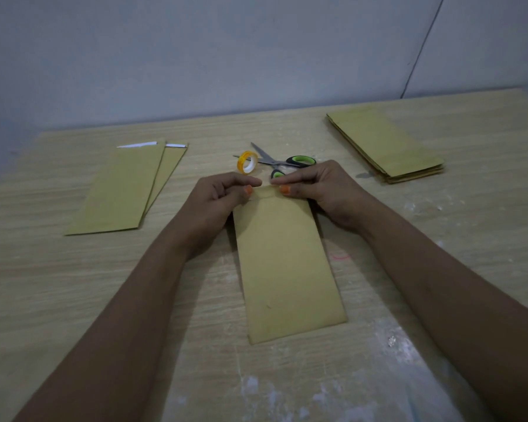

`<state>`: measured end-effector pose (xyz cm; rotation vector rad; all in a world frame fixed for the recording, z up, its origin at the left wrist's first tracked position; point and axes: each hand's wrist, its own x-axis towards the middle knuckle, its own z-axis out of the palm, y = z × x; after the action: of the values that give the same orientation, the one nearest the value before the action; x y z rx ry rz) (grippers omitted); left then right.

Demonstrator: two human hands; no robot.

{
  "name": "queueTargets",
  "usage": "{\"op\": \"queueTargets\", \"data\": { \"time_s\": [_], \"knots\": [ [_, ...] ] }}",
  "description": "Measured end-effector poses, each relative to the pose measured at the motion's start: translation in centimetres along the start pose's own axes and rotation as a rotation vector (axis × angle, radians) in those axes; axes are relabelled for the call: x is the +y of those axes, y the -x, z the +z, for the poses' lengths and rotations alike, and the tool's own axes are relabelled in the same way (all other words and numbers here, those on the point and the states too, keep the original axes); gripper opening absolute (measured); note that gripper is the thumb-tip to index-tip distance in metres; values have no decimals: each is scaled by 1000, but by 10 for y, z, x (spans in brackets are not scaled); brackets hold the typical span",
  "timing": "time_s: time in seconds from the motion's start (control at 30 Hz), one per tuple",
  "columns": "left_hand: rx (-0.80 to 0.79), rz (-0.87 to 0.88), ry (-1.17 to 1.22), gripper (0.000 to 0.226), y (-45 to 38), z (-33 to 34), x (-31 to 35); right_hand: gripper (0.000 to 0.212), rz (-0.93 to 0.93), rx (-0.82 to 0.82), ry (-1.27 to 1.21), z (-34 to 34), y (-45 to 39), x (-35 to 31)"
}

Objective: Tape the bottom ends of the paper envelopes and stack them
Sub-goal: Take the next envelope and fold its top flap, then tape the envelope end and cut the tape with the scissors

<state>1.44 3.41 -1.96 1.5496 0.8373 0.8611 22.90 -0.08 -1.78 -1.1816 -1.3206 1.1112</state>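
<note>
While both hands, left (pixel 218 193) and right (pixel 313 185), pinch the far end of the envelope (pixel 284 263) at the worktop's (pixel 58 284) centre, taping looks underway; next, press flat, then stack at ten o'clock on the pile (pixel 122 190).

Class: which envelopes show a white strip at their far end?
The two fanned envelopes at left; the centre envelope and right stack show none.

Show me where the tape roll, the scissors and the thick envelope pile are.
tape roll (pixel 247 162), head view, on its yellow rim.
scissors (pixel 301 161), head view, on the green handle.
thick envelope pile (pixel 384 144), head view, top sheet's middle.
</note>
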Motion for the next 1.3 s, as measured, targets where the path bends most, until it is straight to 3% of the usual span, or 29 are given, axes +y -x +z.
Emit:
{"op": "queueTargets", "data": {
  "time_s": [0.17,0.37,0.5,0.6,0.77,0.87,0.97,1.07,1.17,1.3],
  "knots": [
    [61,85,-86,10,0,4,-2,32,-25,-31,41,2,3,-1],
    [125,146,-80,12,-1,2,-4,14,-46,104,-31,4,-1,2],
    [168,195,-170,11,0,2,-5,15,-93,114,-9,3,0,5],
    [191,205,-222,13,2,2,-5,14,-162,175,118,8,1,6],
    [236,184,-108,19,0,-2,-3,13,-355,280,423,12,-1,10],
    [285,194,-192,18,-2,-4,-6,14,-421,302,588,11,-5,14],
    [320,233,-385,24,-7,-3,-9,14,-417,298,672,12,-9,16],
    [415,259,-479,28,-16,-1,-8,37,-334,304,822,16,-7,14],
    [489,177,-497,31,-27,-1,-5,39,-176,253,937,16,-6,9],
    [444,67,-519,40,-39,2,-3,43,-76,247,1040,17,-5,8]
  ]
}}
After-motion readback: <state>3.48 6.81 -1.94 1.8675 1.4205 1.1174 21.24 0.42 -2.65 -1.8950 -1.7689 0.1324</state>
